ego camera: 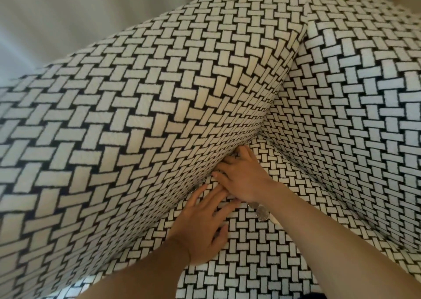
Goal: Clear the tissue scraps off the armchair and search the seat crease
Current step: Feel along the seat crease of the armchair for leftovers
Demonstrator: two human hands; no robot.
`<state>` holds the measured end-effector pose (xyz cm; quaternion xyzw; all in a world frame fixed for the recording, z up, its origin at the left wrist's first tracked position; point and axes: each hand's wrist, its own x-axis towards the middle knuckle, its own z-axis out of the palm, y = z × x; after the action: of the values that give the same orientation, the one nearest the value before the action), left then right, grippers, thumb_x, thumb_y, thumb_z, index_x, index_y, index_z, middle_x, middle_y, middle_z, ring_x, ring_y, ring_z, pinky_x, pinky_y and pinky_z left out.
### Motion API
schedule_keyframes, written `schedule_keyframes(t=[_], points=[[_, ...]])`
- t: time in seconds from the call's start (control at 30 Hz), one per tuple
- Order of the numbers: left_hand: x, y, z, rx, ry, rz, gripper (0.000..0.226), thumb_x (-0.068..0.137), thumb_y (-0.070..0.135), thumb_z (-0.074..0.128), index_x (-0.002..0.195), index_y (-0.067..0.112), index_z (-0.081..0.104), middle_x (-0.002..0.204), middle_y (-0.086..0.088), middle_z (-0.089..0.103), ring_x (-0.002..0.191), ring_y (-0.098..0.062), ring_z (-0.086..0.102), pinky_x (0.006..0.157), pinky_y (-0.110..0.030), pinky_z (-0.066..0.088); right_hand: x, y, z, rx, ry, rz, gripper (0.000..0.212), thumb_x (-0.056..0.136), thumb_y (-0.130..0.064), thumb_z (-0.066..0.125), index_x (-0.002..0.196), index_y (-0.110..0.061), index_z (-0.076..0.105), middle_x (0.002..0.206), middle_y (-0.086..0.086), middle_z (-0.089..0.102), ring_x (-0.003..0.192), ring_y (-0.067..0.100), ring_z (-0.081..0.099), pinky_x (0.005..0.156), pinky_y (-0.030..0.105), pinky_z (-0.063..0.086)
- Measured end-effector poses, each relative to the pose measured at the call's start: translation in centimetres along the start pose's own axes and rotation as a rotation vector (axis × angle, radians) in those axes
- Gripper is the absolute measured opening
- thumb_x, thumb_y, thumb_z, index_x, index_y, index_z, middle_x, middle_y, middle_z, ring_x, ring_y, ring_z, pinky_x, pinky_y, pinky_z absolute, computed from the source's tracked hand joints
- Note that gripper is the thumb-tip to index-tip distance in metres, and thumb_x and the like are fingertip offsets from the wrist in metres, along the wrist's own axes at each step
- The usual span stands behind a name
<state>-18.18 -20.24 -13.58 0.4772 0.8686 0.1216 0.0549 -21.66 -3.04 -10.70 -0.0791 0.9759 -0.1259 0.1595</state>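
Black-and-white basket-weave fabric armchair [136, 116]: both hands are at its seat crease [254, 140]. The left hand [200, 228] lies flat and open on the seat cushion [262, 257]. The right hand [242, 176] overlaps the left fingertips, with its extended fingers pushed into the crease and gripping nothing visible. Silvery round coins [263, 214] lie on the seat, partly hidden by the right wrist.

Both hands are down at the seat crease [250, 142] of this black-and-white basket-weave fabric armchair [114, 116]: left hand [200, 230] flat beside it, right hand [243, 180] pressing into it, silvery round coins [263, 215] near it.
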Motion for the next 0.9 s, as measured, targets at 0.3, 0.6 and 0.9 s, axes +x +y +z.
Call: schedule_keyframes(t=[0.3,0.6,0.9], points=[[0.1,-0.3,0.1,-0.024,0.035,-0.001,0.059,0.083,0.037,0.042,0.141,0.025,0.034,0.147,-0.003,0.034,0.139,-0.016,0.026,0.11,-0.044,0.015,-2.1,0.6,-1.2,0.086,-0.022,-0.101,0.063,0.09,-0.061,0.005,0.124,-0.036,0.052,0.13,-0.016,0.05,0.129,0.018,0.032,0.112,0.044,0.021],[-0.3,-0.4,0.3,-0.047,0.051,-0.015,0.061,0.087,0.033,0.04,0.145,0.025,0.026,0.151,-0.001,0.026,0.141,-0.014,0.021,0.113,-0.045,0.009,-9.2,-1.1,-1.0,0.021,-0.122,0.147,0.053,0.096,-0.048,0.01,0.148,-0.041,0.009,0.155,-0.021,0.007,0.144,0.008,-0.001,0.119,0.042,0.004],[-1.1,0.4,-1.4,-0.084,-0.044,-0.046,0.059,0.093,0.042,0.032,0.148,0.023,0.023,0.156,-0.001,0.016,0.145,-0.018,0.007,0.118,-0.042,0.01,-12.9,-3.6,-0.8,-0.046,-0.193,0.237,0.057,0.1,-0.048,0.02,0.151,-0.026,0.008,0.159,-0.006,0.001,0.146,0.013,0.0,0.118,0.035,-0.001]])
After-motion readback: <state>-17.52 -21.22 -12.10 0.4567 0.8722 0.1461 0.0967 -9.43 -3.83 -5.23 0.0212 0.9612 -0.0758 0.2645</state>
